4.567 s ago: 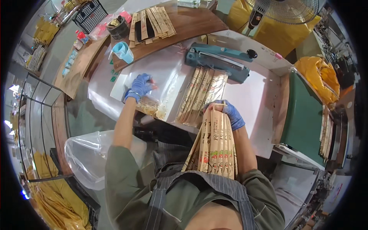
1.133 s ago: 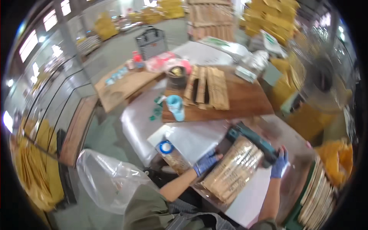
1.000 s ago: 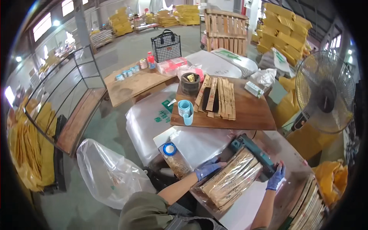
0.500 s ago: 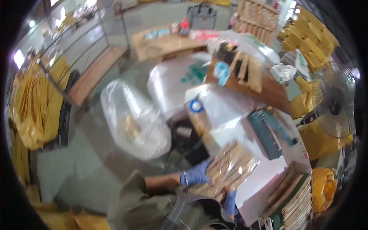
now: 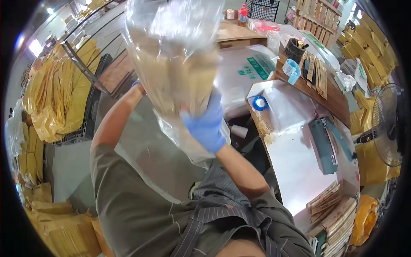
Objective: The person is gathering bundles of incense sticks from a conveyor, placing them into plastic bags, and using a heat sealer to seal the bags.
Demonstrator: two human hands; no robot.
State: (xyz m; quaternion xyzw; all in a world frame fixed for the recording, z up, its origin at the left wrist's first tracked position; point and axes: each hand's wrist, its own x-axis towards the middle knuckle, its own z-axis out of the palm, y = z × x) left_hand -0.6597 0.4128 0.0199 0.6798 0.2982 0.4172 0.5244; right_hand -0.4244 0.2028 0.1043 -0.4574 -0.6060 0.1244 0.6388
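Raised in front of me is a clear plastic bag [image 5: 171, 64] with tan, flat-looking contents, blurred by motion. My right hand [image 5: 207, 122], in a blue glove, is closed round its lower right side. At the bag's far left edge, only a strip of blue glove on my left hand [image 5: 136, 83] shows. Its fingers are hidden behind the bag. More clear plastic [image 5: 182, 143] hangs or lies below the held bag; where one ends and the other begins is not distinct.
To my right a white-topped table [image 5: 295, 171] bears a teal heat sealer [image 5: 324, 147], a blue tape roll [image 5: 260, 103] and stacked wooden slats [image 5: 338, 220]. A fan [image 5: 387, 124] stands beyond. Yellow-wrapped bundles [image 5: 62, 94] are at left, near a metal-framed cart [image 5: 113, 75].
Both hands have moved from the table's near edge up and to the left, lifting the bag before me. My view has shifted, and my right arm now reaches across my body.
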